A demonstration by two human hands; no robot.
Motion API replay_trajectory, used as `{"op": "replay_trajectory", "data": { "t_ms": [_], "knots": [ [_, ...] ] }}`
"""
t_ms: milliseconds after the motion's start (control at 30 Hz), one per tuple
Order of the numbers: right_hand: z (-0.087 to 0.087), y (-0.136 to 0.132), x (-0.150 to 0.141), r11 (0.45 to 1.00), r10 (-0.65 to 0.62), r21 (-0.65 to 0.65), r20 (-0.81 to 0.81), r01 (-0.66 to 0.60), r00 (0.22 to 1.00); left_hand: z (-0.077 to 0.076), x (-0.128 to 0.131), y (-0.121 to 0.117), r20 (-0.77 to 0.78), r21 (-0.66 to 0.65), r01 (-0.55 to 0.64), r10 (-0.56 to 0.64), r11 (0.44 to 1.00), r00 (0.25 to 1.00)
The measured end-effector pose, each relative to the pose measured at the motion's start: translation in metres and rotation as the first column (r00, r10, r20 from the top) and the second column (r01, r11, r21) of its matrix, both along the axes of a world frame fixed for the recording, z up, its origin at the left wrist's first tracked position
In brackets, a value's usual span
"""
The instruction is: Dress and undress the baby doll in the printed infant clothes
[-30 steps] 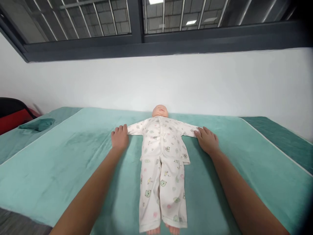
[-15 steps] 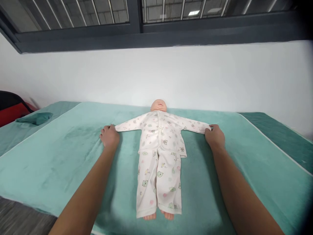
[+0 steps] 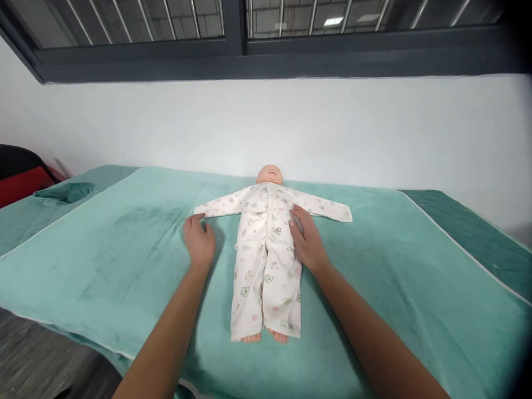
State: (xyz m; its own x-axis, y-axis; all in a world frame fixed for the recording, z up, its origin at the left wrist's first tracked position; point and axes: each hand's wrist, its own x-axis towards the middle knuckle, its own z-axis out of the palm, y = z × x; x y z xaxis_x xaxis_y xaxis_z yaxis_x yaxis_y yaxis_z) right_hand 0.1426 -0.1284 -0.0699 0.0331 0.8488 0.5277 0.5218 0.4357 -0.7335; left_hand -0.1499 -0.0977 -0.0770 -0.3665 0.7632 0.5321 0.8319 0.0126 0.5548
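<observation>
A baby doll (image 3: 269, 175) lies on its back on a teal blanket (image 3: 124, 249), dressed in a white printed shirt (image 3: 266, 213) and matching trousers (image 3: 266, 291), sleeves spread out to both sides. My right hand (image 3: 305, 238) lies flat and open on the right side of the doll's belly, over the shirt hem. My left hand (image 3: 199, 241) hovers over the blanket just below the doll's left-side sleeve, fingers loosely extended, holding nothing. The doll's bare feet show below the trouser legs.
A white wall and a dark-framed window stand behind the bed. A folded dark green cloth (image 3: 64, 192) lies at the far left, beside a red and black object (image 3: 19, 180). A darker green strip (image 3: 469, 233) borders the blanket on the right.
Both hands let go of the sleeve ends and moved inward. My right hand came to rest on the doll's belly; my left hand moved toward the doll's side.
</observation>
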Motion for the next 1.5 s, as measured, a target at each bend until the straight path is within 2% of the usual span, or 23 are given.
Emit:
{"op": "replay_trajectory", "data": {
  "t_ms": [67, 133, 200, 267, 400, 533, 633, 733, 900, 1033, 1167, 1300, 1400, 1500],
  "knots": [
    [-0.002, -0.018, -0.006, 0.994, 0.037, -0.099, -0.032, -0.04, 0.999, -0.004, 0.015, -0.02, 0.166, 0.009, 0.166, -0.165, 0.986, 0.972],
    [-0.006, -0.035, -0.006, 0.977, 0.013, -0.21, -0.061, -0.025, 0.998, -0.005, 0.029, -0.04, 0.37, -0.015, 0.373, -0.341, 0.928, 0.864],
    [-0.01, -0.049, -0.002, 0.95, -0.063, -0.309, -0.073, 0.037, 0.995, -0.003, 0.038, -0.057, 0.494, -0.039, 0.518, -0.435, 0.854, 0.753],
    [-0.014, -0.059, 0.001, 0.936, -0.139, -0.334, -0.06, 0.111, 0.988, 0.0, 0.043, -0.068, 0.52, -0.066, 0.575, -0.463, 0.816, 0.718],
    [-0.013, -0.063, 0.0, 0.94, -0.21, -0.271, 0.015, 0.206, 0.978, 0.002, 0.052, -0.068, 0.49, -0.114, 0.497, -0.387, 0.86, 0.781],
    [-0.006, -0.053, -0.005, 0.91, -0.284, -0.281, 0.118, 0.306, 0.952, 0.002, 0.065, -0.057, 0.38, -0.179, 0.368, -0.281, 0.913, 0.881],
    [-0.006, -0.049, -0.005, 0.899, -0.257, -0.338, 0.105, 0.278, 0.961, 0.003, 0.071, -0.055, 0.229, -0.237, 0.295, -0.242, 0.926, 0.943],
    [-0.009, -0.05, -0.003, 0.91, -0.231, -0.347, 0.032, 0.228, 0.972, 0.003, 0.07, -0.057, 0.128, -0.25, 0.251, -0.225, 0.935, 0.966],
    [-0.007, -0.056, 0.001, 0.897, -0.212, -0.388, 0.043, 0.212, 0.976, 0.001, 0.066, -0.062, 0.252, -0.133, 0.167, -0.129, 0.977, 0.959],
    [-0.003, -0.062, 0.002, 0.885, -0.204, -0.418, 0.046, 0.204, 0.978, -0.001, 0.065, -0.063, 0.33, -0.07, 0.151, -0.12, 0.986, 0.936],
    [-0.001, -0.064, -0.001, 0.858, -0.209, -0.419, 0.244, 0.298, 0.947, -0.002, 0.065, -0.062, 0.327, -0.1, 0.141, -0.102, 0.985, 0.94],
    [-0.001, -0.064, -0.005, 0.825, -0.194, -0.403, 0.456, 0.396, 0.868, -0.003, 0.065, -0.059, 0.333, -0.124, 0.126, -0.078, 0.984, 0.94],
    [-0.001, -0.067, -0.005, 0.798, -0.214, -0.401, 0.511, 0.451, 0.832, -0.006, 0.063, -0.058, 0.415, -0.101, 0.139, -0.085, 0.985, 0.906],
    [-0.003, -0.078, -0.004, 0.796, -0.24, -0.4, 0.48, 0.453, 0.844, -0.008, 0.061, -0.057, 0.472, -0.082, 0.19, -0.13, 0.978, 0.872]
  ]
}}
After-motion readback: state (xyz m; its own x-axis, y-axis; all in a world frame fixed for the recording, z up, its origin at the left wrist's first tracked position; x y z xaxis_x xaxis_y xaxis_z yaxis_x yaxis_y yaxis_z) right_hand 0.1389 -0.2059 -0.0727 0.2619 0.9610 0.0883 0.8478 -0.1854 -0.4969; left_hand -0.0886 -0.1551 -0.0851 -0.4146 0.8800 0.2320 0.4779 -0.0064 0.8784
